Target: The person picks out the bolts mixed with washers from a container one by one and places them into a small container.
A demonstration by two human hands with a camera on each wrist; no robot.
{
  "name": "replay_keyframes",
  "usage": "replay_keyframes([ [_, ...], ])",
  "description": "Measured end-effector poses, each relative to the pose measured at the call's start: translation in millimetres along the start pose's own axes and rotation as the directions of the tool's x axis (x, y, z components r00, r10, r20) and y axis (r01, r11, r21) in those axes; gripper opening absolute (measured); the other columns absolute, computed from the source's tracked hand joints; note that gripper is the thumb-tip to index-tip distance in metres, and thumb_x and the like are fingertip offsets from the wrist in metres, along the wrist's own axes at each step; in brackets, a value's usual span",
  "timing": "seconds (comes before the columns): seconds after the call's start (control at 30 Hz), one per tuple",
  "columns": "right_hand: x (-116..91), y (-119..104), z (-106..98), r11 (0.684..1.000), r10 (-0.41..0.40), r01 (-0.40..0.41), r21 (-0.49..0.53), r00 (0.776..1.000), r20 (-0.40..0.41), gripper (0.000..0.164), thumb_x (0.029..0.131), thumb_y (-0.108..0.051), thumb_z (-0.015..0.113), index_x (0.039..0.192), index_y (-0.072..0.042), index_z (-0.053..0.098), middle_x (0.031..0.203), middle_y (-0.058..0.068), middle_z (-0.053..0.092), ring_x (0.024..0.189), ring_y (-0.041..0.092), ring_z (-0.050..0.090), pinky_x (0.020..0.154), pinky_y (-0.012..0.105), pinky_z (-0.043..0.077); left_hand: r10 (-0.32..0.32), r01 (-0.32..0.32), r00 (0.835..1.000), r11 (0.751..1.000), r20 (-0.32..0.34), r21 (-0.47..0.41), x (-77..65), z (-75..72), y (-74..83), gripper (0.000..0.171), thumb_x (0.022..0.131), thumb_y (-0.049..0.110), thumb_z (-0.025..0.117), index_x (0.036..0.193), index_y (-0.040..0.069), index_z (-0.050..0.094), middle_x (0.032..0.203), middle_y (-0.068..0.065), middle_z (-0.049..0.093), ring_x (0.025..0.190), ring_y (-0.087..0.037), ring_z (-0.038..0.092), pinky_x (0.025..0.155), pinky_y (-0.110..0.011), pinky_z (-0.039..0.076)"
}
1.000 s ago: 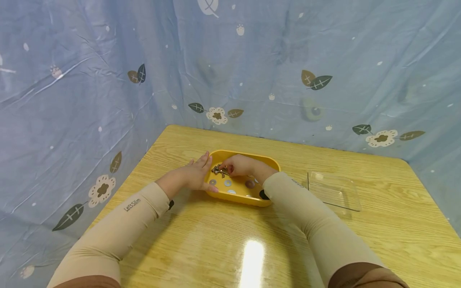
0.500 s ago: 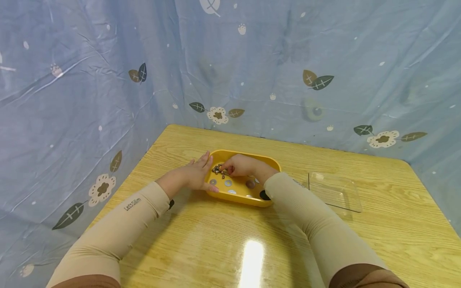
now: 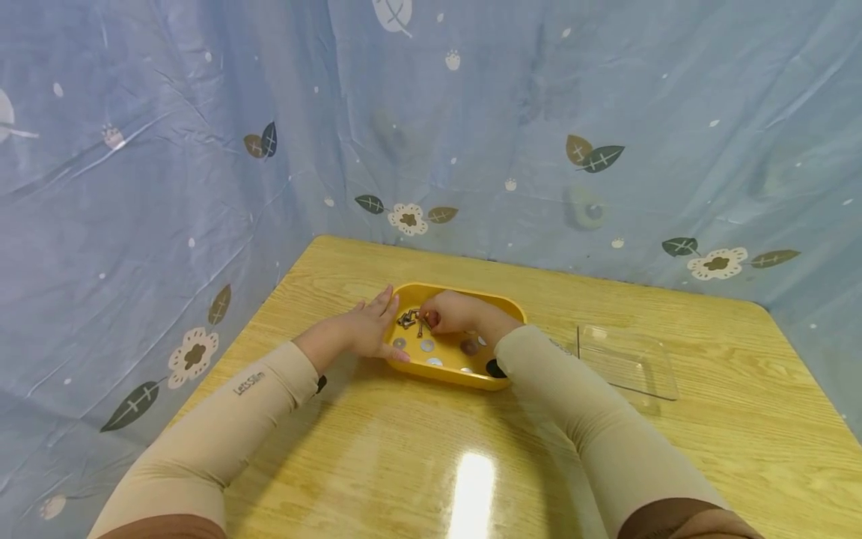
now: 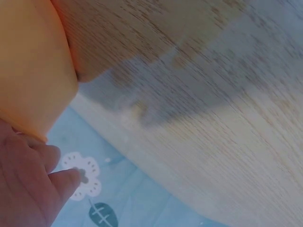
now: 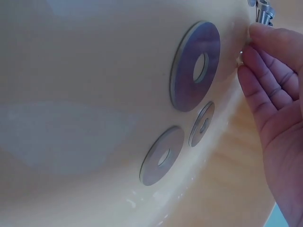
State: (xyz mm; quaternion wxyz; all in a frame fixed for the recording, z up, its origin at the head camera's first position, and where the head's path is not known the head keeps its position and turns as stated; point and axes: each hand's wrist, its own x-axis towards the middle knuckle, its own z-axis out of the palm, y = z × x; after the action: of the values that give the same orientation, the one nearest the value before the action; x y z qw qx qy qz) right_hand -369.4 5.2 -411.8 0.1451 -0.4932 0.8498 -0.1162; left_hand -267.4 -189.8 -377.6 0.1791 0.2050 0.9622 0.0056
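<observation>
Mid-frame in the head view, the right hand (image 3: 450,311) among screws (image 3: 407,320) in the yellow tray (image 3: 441,373).
Its fingertips bunch together; whether clamping a screw, I cannot tell. The left hand (image 3: 367,328), fingers apart, should brace the rim for neat picking.

The tray (image 3: 438,373) looks smooth, glossy plastic, the washers (image 5: 186,87) and screws (image 3: 407,320) shiny metal, the table (image 3: 364,457) glossy wood.

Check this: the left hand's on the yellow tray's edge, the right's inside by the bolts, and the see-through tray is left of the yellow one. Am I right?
Not quite: the head view shows the see-through tray right of the yellow tray, not left. The left hand on the edge and right hand by the bolts are correct.
</observation>
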Motion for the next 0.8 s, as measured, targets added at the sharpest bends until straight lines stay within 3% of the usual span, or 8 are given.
replay_keyframes([
  [0.27,-2.7,7.5,2.0,0.985,0.07,-0.064,0.162,0.997,-0.029,0.031,0.079,-0.009,0.069,0.11,-0.007,0.064,0.08,-0.003,0.064,0.068,0.007,0.055,0.062,0.019,0.047,0.001,-0.001,1.0,1.0,-0.011,-0.016,0.4,2.4,0.5,0.114,0.075,0.073,0.048,0.145,0.001,-0.005,0.15,-0.018,-0.016,0.139,-0.026,-0.007,0.109,-0.052,0.009],
  [0.57,-7.9,4.8,-8.4,0.978,0.084,-0.073,0.196,0.995,-0.048,0.029,0.079,-0.009,0.068,0.108,-0.005,0.067,0.079,-0.003,0.066,0.067,0.006,0.056,0.063,0.019,0.046,-0.004,0.003,1.0,1.0,-0.015,-0.012,1.7,3.4,1.2,0.117,0.072,0.076,0.046,0.145,0.0,-0.006,0.15,-0.016,-0.016,0.139,-0.025,-0.008,0.11,-0.05,0.009],
  [0.8,-12.8,-2.0,-24.0,0.968,0.108,-0.085,0.237,0.991,-0.082,0.028,0.081,-0.01,0.068,0.108,-0.004,0.064,0.084,-0.002,0.066,0.077,0.009,0.059,0.073,0.023,0.048,-0.017,0.017,1.0,0.999,-0.01,-0.035,1.2,2.6,-0.1,0.118,0.072,0.076,0.047,0.145,0.0,-0.006,0.15,-0.017,-0.016,0.139,-0.025,-0.008,0.11,-0.05,0.008],
])
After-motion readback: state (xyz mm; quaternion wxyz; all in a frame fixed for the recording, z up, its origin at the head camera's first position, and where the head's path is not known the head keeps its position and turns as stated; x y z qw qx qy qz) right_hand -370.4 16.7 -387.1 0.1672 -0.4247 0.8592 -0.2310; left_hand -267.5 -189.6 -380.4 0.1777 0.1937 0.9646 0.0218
